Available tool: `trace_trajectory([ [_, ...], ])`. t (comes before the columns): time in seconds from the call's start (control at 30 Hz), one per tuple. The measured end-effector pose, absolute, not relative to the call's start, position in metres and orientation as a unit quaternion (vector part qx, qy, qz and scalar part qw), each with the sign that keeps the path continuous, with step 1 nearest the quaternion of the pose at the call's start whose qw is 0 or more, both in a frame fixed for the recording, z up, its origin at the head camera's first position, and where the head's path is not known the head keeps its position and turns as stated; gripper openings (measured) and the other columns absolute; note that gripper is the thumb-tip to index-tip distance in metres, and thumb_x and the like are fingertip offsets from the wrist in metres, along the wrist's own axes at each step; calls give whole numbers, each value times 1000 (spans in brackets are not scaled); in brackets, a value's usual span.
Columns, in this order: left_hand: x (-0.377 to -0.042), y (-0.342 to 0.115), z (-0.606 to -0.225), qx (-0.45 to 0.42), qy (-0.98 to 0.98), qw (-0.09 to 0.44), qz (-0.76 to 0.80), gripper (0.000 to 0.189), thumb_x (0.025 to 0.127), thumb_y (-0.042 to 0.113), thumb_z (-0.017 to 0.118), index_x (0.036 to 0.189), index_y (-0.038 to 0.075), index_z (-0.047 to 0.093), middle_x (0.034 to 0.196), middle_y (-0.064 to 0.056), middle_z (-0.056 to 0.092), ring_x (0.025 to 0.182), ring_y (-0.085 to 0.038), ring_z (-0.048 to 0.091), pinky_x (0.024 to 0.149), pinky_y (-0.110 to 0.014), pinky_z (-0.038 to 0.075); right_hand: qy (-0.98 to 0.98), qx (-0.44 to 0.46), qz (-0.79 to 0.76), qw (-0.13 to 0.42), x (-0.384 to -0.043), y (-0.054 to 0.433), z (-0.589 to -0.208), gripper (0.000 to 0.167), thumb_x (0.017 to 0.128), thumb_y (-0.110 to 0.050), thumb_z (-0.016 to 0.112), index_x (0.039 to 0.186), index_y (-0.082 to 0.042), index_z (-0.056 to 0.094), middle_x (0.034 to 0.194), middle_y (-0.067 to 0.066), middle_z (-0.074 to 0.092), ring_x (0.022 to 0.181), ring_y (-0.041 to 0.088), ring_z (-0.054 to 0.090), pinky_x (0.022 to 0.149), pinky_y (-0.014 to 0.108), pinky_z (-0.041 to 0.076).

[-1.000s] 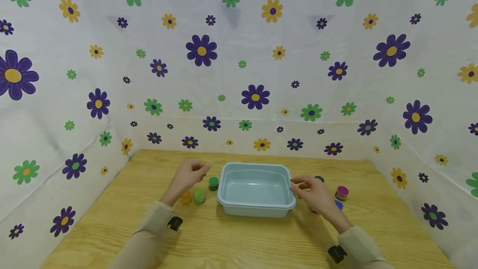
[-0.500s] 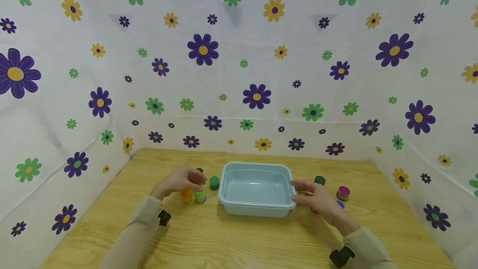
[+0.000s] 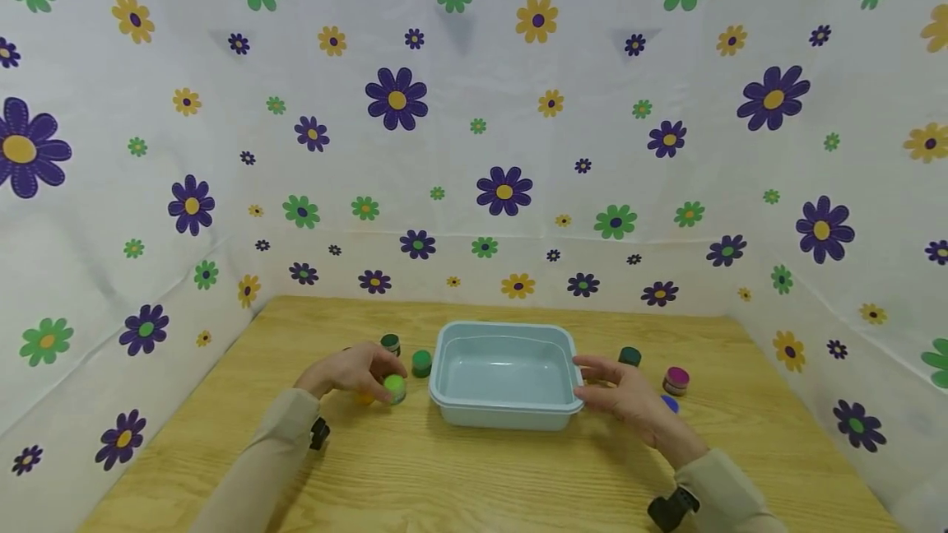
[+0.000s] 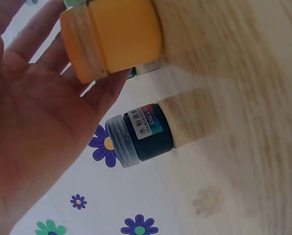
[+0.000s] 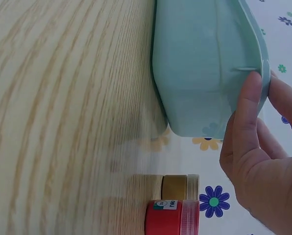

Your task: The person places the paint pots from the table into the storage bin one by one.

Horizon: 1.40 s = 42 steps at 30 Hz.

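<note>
In the head view my left hand [image 3: 351, 370] is low over the table, its thumb and fingertips around a light green paint jar [image 3: 395, 387]. The left wrist view shows an orange paint jar [image 4: 129, 36] close before the fingers, hiding most of the light green one. A dark teal labelled paint jar [image 4: 151, 132] stands beyond the palm. Beside the light green jar is a green jar [image 3: 421, 363]. My right hand [image 3: 633, 397] pinches the right end of a pale blue plastic tub [image 3: 511, 407]; one finger lies against the outer wall below the rim [image 5: 264, 81], another over the edge.
Right of the tub stand a dark teal jar [image 3: 629, 356], a magenta jar [image 3: 676, 379] and a blue jar [image 3: 670, 404]. A red jar [image 5: 170, 218] and a gold jar [image 5: 175, 187] are near my right hand. Flower-printed sheeting [image 3: 474, 146] borders the wooden table [image 3: 474, 475].
My left hand has come back toward me and down from beyond the jars to the light green jar, uncovering a dark green jar behind it. The right hand stays on the tub.
</note>
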<state>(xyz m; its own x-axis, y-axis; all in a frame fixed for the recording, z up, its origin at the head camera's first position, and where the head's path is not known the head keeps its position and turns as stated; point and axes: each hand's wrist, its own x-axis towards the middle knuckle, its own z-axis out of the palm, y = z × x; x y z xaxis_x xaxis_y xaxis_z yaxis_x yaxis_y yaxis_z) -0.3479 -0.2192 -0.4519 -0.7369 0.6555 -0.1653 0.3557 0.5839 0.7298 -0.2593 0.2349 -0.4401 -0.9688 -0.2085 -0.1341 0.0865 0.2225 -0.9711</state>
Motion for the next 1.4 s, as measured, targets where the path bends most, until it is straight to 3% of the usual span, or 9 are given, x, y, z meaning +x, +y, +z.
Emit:
trace_trajectory([
  [0.3,-348,-217,-449,316,859,221,338,36,80,5,79,114,2,70,103,-4,71,89,-16,62,81,-26,56,769,-35,-627,118,-260,234,-440,65,88,-17,74,144,-2,46,140,26,48,107,20,62,91,40,59],
  [0.7,-350,-216,-448,297,860,213,355,37,80,6,78,115,1,70,105,-9,72,93,-18,63,86,-32,56,776,-27,-619,113,-262,233,-439,63,88,-17,74,143,-3,48,140,26,49,104,19,63,86,34,61],
  [1.0,-348,-221,-444,266,864,178,388,38,83,19,77,118,7,70,103,-4,70,91,-19,61,86,-32,53,769,-23,-628,116,-260,229,-441,63,87,-17,75,143,-3,49,140,25,48,103,19,63,87,35,60],
  [1.17,-346,-221,-436,245,852,139,442,38,85,24,76,119,10,69,113,-7,67,95,-21,60,90,-36,55,767,-23,-631,116,-259,227,-441,63,88,-17,74,143,-4,49,140,25,49,102,19,63,84,32,61],
  [1.4,-348,-203,-429,258,831,124,477,39,86,23,75,123,13,67,128,-12,61,100,-25,59,91,-36,54,767,-25,-631,116,-259,232,-439,64,87,-17,75,144,-2,47,140,26,48,104,19,62,86,34,60],
])
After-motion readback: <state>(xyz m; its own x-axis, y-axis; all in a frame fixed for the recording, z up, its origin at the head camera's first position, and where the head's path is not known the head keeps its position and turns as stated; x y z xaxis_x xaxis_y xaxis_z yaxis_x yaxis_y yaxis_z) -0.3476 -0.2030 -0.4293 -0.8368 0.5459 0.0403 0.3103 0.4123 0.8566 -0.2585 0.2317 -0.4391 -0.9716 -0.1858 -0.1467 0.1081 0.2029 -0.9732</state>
